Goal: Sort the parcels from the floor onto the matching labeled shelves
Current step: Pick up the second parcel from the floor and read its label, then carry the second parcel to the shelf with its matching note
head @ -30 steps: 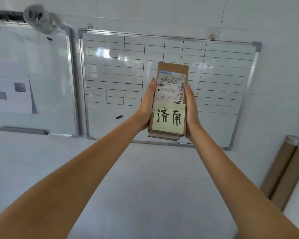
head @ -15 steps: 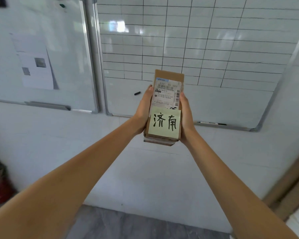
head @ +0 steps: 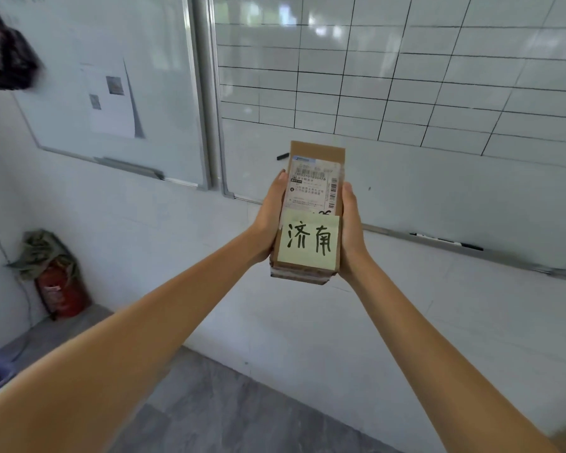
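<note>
A small brown cardboard parcel is held up in front of me at arm's length, its long side upright. It carries a white shipping label with barcodes and a pale yellow sticky note with two handwritten black characters. My left hand grips its left side and my right hand grips its right side, thumbs along the front edges. No shelves show in this view.
Two whiteboards hang on the white tiled wall: a plain one with papers at left and a gridded one behind the parcel. A red fire extinguisher draped with cloth stands in the left corner. Grey floor lies below.
The view has tilted down and to the left: the whiteboards slid up, the floor and the fire extinguisher came into sight. Both hands keep the same hold on the parcel.
</note>
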A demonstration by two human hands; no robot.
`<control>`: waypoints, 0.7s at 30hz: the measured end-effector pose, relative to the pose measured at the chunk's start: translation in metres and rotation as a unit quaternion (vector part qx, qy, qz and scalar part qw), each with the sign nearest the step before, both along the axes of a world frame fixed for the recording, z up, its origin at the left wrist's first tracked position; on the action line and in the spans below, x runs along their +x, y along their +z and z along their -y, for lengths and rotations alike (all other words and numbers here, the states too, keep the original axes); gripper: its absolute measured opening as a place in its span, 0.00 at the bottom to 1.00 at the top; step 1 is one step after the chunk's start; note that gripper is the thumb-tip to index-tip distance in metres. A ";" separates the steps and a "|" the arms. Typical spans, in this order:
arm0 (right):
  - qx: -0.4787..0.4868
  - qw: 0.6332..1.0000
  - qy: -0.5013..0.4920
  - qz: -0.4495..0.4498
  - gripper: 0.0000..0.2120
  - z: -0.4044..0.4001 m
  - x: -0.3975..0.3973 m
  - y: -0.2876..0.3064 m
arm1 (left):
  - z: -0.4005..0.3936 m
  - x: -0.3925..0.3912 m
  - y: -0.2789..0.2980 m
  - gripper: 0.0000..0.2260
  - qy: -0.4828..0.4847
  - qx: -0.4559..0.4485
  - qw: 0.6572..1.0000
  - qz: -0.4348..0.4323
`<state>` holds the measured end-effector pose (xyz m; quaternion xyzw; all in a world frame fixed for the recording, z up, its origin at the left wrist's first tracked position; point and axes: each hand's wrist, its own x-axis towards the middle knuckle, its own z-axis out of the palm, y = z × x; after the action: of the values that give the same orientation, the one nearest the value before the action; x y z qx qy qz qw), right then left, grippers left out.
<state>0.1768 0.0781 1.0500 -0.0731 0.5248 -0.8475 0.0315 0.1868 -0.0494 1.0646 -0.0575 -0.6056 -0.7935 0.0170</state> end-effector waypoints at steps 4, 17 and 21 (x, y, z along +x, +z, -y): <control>0.008 0.999 0.049 -0.001 0.29 -0.006 -0.025 -0.007 | -0.010 -0.007 -0.004 0.27 0.049 0.012 0.999 0.013; -0.030 0.959 0.279 0.042 0.33 0.139 0.012 -0.025 | 0.116 0.064 -0.022 0.25 0.294 -0.043 0.954 0.023; -0.026 0.924 0.376 0.060 0.28 0.180 0.040 -0.038 | 0.147 0.108 -0.035 0.27 0.356 -0.011 0.932 0.066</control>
<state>0.2165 -0.1020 1.0119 -0.2145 0.4333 -0.7897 0.3777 0.2949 -0.1961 1.0293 0.2139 -0.5951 -0.7306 0.2575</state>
